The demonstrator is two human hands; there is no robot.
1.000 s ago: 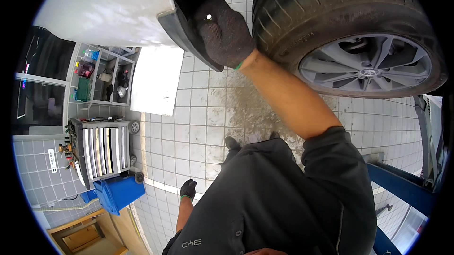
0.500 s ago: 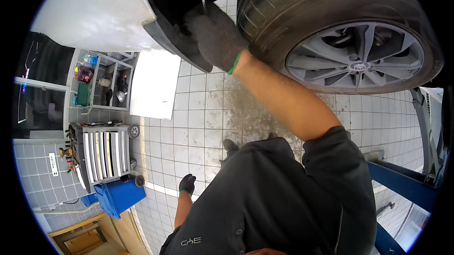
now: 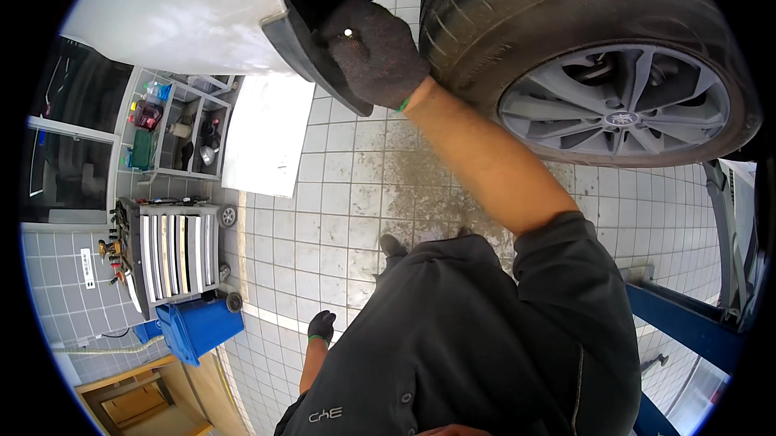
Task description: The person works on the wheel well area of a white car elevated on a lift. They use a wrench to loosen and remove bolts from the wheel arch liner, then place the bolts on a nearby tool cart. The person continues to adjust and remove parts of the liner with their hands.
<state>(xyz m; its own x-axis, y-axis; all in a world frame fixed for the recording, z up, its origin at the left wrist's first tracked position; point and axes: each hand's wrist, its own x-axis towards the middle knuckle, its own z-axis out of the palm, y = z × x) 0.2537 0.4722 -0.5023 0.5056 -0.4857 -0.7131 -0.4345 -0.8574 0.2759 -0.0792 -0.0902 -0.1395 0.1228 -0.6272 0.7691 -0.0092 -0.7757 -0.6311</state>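
Observation:
My right hand (image 3: 378,52), in a dark knit glove with a green cuff, is raised at the dark lower trim (image 3: 327,72) of a white car's wheel arch. Its fingers are closed round a thin tool (image 3: 348,33), of which only a small bright end shows; the rest is hidden by the glove. Just right of this hand is the car's tyre (image 3: 477,48) with a grey spoked wheel rim (image 3: 622,119). My left hand (image 3: 321,325), gloved alike, hangs low at my side over the floor. Its fingers are curled in, and I see nothing in them.
At left stand a grey wheeled tool cart (image 3: 182,254), a blue bin (image 3: 202,327) and a shelf (image 3: 190,133) with bottles. A white board (image 3: 267,137) is near the shelf. A blue lift arm (image 3: 687,319) reaches in at lower right. The tiled floor (image 3: 335,193) is stained.
My right hand has turned, so the tool's bright end now faces me rather than sticking up past the fingers. The view has shifted slightly; my left hand still hangs low.

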